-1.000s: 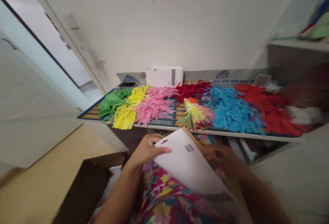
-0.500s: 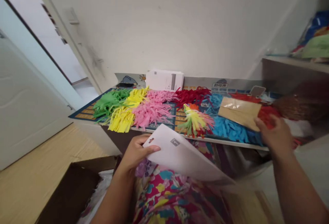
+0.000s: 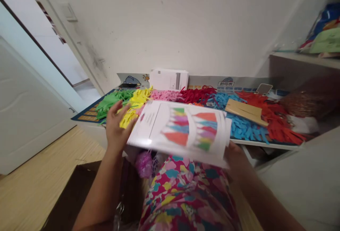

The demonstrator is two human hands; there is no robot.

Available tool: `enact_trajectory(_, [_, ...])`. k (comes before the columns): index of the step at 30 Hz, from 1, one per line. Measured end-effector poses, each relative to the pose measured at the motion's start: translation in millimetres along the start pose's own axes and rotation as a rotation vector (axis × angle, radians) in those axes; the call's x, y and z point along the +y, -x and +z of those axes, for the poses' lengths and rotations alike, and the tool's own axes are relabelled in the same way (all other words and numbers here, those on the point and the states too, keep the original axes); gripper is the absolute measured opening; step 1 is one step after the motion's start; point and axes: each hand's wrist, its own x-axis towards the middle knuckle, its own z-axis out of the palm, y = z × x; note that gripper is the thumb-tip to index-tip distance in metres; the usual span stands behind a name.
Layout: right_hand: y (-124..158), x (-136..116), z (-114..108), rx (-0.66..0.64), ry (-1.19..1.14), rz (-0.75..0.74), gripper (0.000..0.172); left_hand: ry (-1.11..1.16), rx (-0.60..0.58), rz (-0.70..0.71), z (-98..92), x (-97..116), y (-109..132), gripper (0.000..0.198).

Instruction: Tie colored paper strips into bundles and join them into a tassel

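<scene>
A white printed card (image 3: 154, 132) with a picture of colourful tassel garlands is held tilted over the front edge of the tabletop, slightly blurred. My right hand (image 3: 237, 158) grips its right edge, fingers partly hidden behind it. By the card's left edge, my left hand (image 3: 117, 126) is raised with fingers spread and holds nothing. Beyond the card lie fringed paper tassels: green (image 3: 113, 103), yellow (image 3: 140, 98), pink (image 3: 166, 95), dark red (image 3: 199, 93), blue (image 3: 249, 131) and red (image 3: 278, 121). A tan paper envelope (image 3: 245, 111) rests on the blue ones.
A stack of white cards (image 3: 168, 79) leans against the wall, with a dark phone-like object (image 3: 129, 86) to its left. A brown box (image 3: 77, 188) sits on the floor at lower left. At right is a shelf (image 3: 305, 59) holding bags.
The card has turned to its printed side, and its grip passed from my left hand to my right. My right hand has left the tan envelope. The card now covers the multicoloured tassel bunch.
</scene>
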Motion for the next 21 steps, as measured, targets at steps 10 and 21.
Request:
enact_trajectory(10, [-49, 38, 120, 0.245, 0.163, -0.313, 0.046, -0.053, -0.579, 0.106, 107.6, 69, 70, 0.063])
enact_trajectory(21, [-51, 41, 120, 0.252, 0.304, -0.348, 0.033, -0.056, -0.641, 0.086, 125.9, 65, 68, 0.07])
